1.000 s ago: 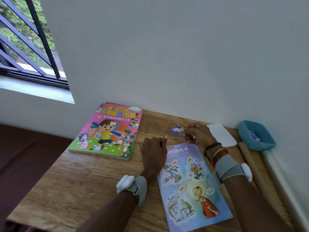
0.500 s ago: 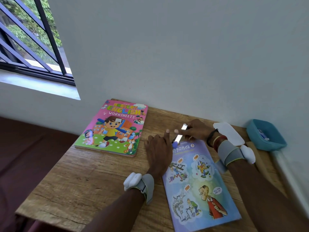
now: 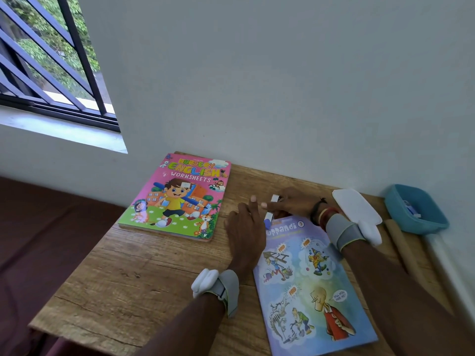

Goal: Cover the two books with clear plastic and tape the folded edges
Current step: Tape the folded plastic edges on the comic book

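A pink worksheet book (image 3: 180, 199) lies flat at the back left of the wooden table (image 3: 144, 273). A thin blue comic book (image 3: 308, 286) lies at the right front, its glossy cover catching light. My left hand (image 3: 245, 231) rests flat on the table at the comic's top left corner, fingers straight. My right hand (image 3: 289, 202) pinches a small white and purple tool, perhaps a stapler or tape dispenser (image 3: 271, 210), at the comic's top edge. Clear plastic cannot be made out for certain.
A white flat pad (image 3: 356, 208) lies behind my right wrist. A teal tray (image 3: 416, 209) with small items stands at the far right against the wall. A wooden stick (image 3: 401, 245) lies along the table's right side. A barred window (image 3: 46, 62) is upper left.
My right hand has brought the small tool from above the comic down to its top edge. My left hand stayed flat beside the corner. The camera view has shifted a little.
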The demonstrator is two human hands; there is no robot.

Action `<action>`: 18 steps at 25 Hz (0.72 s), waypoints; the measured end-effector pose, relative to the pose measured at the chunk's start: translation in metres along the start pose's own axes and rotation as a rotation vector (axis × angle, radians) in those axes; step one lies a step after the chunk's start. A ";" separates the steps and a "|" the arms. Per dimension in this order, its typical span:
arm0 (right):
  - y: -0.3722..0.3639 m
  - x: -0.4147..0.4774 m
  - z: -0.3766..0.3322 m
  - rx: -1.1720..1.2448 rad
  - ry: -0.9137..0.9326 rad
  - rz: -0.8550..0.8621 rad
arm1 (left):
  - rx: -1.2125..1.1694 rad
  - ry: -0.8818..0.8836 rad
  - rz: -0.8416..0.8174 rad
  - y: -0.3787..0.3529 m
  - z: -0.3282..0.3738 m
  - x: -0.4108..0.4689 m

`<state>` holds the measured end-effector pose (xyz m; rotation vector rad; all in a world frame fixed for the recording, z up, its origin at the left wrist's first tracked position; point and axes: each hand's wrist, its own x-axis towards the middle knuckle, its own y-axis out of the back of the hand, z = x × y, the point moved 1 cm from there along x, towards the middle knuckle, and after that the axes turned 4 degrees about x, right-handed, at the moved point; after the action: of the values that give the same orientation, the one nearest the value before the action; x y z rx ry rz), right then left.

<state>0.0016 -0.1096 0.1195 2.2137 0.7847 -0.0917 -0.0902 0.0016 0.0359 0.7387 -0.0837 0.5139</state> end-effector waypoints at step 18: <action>0.020 0.003 0.029 0.106 -0.012 0.037 | 0.192 -0.055 -0.079 -0.005 0.005 0.009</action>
<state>0.0206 -0.1385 0.1117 2.3245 0.7472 -0.1309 -0.0791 -0.0008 0.0383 0.9405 -0.0565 0.4303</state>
